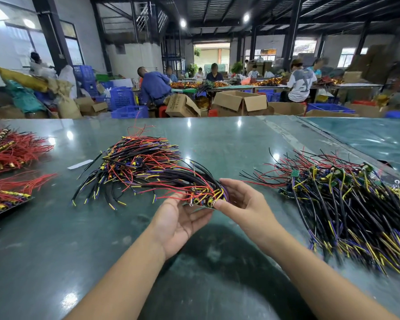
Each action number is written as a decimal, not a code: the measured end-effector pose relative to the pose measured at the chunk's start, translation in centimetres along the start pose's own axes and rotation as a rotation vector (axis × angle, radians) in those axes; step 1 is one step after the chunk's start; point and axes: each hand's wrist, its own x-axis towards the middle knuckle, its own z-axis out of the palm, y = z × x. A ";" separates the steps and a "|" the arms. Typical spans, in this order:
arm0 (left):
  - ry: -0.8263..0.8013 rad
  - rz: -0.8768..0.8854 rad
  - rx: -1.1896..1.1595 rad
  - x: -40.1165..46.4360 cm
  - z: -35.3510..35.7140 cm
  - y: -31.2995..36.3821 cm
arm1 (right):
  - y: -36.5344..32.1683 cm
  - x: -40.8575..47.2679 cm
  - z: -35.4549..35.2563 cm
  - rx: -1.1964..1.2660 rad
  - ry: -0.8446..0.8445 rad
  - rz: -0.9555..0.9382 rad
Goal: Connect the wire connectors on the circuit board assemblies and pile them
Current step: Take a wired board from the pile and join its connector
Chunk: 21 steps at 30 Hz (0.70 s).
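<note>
Between my two hands sits a stack of small circuit board assemblies (203, 199) with red, yellow, black and purple wires. My left hand (178, 225) cups the stack from below, palm up. My right hand (240, 204) presses against its right side with thumb and fingers. The wires of the stack fan out to the upper left and merge into a big pile of assemblies (136, 165) lying on the green table (56, 250). A second, looser pile of assemblies (346, 204) with green boards lies to the right.
Bundles of red wires (12, 148) and a dark tray (7, 204) of more bundles lie at the left edge. A white paper strip (80, 164) lies near the middle pile. Beyond the table's far edge are cardboard boxes, blue crates and several seated workers.
</note>
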 end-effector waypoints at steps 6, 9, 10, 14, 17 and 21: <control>-0.098 0.053 -0.096 0.3 -0.7 -0.1 | -0.2 -0.2 -0.2 0.039 -0.067 0.034; -0.148 0.081 -0.129 0.3 -0.9 -0.1 | -0.2 -0.1 -0.1 0.254 -0.022 0.131; -0.169 0.082 -0.139 0.3 -1.0 -0.2 | -0.2 0.0 0.0 0.307 0.000 0.152; -0.274 0.101 -0.145 0.2 -0.8 -0.2 | 0.0 0.3 -0.2 0.375 0.073 0.245; -0.329 0.126 -0.138 0.3 -0.8 -0.1 | -0.1 0.3 -0.6 0.383 -0.028 0.279; -0.320 0.142 -0.075 0.0 -0.3 -0.3 | -0.2 0.4 -0.7 0.446 -0.079 0.296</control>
